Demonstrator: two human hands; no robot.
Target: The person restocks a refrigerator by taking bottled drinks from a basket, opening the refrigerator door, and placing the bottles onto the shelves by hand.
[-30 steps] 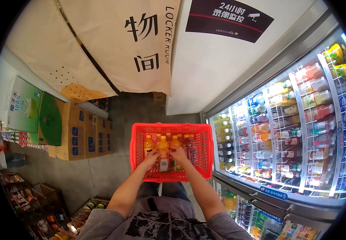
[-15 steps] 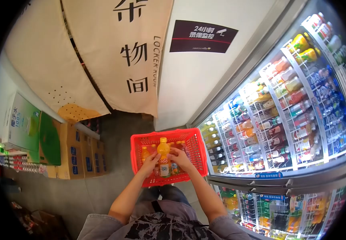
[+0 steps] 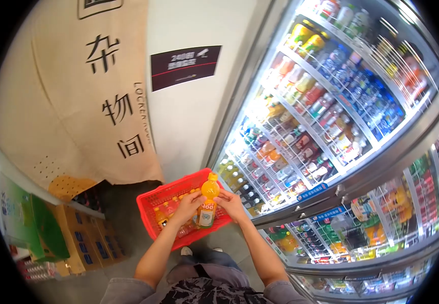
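An orange juice bottle with a yellow cap stands upright between my hands, its label facing me. My left hand grips it from the left with closed fingers. From the other side, my right hand pinches it just below the upper bulge. Beneath the hands is a red plastic shopping basket with perforated walls. Several more bottles with orange contents lie or stand in it, partly hidden by my left hand and forearm. What holds the basket up cannot be seen.
A lit drinks fridge with shelves of bottles fills the right side. Ahead hangs a beige cloth curtain beside a white wall with a dark sign. Cardboard boxes are stacked at left on the grey floor.
My view has turned right toward the fridge, so the curtain and sign sit further left. The basket appears tilted and shifted left. Both hands still hold the bottle, now nearer the basket's right side.
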